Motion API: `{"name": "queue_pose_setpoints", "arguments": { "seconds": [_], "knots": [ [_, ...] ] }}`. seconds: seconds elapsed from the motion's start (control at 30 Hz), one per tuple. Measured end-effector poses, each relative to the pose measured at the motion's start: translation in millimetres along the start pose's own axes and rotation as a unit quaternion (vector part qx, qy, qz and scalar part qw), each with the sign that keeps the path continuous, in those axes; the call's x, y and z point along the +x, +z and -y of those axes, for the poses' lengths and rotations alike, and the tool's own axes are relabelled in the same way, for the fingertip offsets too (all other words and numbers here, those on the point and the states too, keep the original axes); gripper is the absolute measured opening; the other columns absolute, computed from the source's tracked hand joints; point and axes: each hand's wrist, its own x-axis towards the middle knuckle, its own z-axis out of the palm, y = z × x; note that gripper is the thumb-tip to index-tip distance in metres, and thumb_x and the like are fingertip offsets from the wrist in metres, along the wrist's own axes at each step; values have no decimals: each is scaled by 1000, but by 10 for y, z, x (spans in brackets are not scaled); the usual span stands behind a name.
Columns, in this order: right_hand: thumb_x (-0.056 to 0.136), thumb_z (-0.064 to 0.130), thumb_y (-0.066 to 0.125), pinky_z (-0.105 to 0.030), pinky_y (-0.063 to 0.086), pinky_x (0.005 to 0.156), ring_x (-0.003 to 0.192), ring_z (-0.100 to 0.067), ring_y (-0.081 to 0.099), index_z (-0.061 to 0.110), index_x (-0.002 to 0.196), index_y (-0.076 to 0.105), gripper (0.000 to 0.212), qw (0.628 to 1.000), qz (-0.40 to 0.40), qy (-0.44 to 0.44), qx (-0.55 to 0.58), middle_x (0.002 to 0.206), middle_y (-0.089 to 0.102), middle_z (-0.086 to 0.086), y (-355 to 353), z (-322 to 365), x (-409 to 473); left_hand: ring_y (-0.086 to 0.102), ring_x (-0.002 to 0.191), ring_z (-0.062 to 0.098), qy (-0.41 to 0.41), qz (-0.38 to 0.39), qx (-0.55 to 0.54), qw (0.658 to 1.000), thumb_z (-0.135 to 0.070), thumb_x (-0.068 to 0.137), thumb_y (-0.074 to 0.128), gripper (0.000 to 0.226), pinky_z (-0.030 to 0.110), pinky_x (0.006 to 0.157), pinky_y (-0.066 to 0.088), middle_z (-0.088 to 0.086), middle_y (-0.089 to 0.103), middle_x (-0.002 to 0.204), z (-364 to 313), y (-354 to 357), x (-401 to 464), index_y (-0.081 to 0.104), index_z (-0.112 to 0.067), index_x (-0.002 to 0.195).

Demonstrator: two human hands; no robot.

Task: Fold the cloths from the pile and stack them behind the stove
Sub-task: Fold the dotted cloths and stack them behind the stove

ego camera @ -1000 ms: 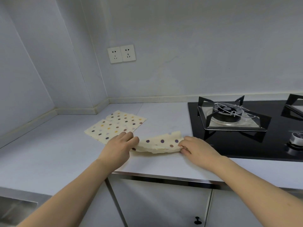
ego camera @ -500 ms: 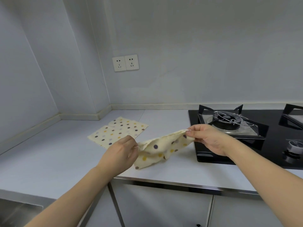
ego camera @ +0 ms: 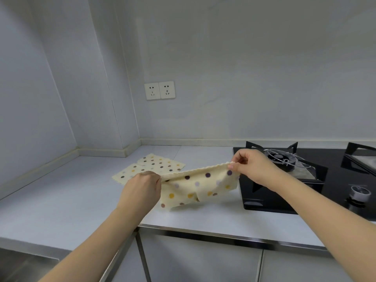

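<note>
Fingers of my left hand (ego camera: pixel 142 188) and right hand (ego camera: pixel 252 167) pinch the dotted cloth (ego camera: pixel 199 188) above the counter (ego camera: pixel 61 200); flat cloths (ego camera: pixel 154 165) behind, gas stove (ego camera: pixel 305 180) just right

White countertop (ego camera: pixel 61 204) — flat dotted cloths (ego camera: pixel 154 165) just beyond the left fingers (ego camera: pixel 155 178), black stove (ego camera: pixel 317 180) (inset) under the right fingers.

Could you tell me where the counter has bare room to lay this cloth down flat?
Bare counter lies left of the left hand, and behind, between the flat cloths and the stove. The held cloth, pinched by both hands, right, hangs over the front strip. The stove side is crowded.
</note>
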Motion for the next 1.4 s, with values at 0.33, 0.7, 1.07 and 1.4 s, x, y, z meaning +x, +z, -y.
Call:
{"name": "queue_pose_setpoints", "arguments": {
  "seconds": [0.33,0.7,1.07,1.4],
  "knots": [
    [89,21,65,-32,45,68,78,-16,55,16,80,58,12,962,-173,-123,-173,83,59,6,-98,69,9,63,95,14,-57,10,-163,985,-17,92,62,17,20,80,42,-14,71,100,-290,-535,103,77,-20,100],
    [67,12,74,-22,55,67,73,-15,65,11,77,60,18,939,46,26,339,77,68,-4,-214,121,9,62,79,20,-102,23,-112,988,-13,87,58,16,35,72,52,-7,72,80,-227,-742,227,73,-18,83],
    [90,16,64,-38,47,93,92,-20,58,15,83,66,7,970,-20,21,241,87,67,-1,-17,96,124,56,62,19,-173,96,-166,966,-10,82,62,12,26,50,42,-4,67,69,-168,-733,235,71,-8,75],
    [85,18,67,-33,45,81,85,-18,56,11,75,57,16,937,-30,41,346,78,63,-4,69,27,67,52,59,12,-181,98,-199,958,-6,79,62,7,20,47,37,-3,67,76,-176,-682,229,63,-11,73]
  ]
}}
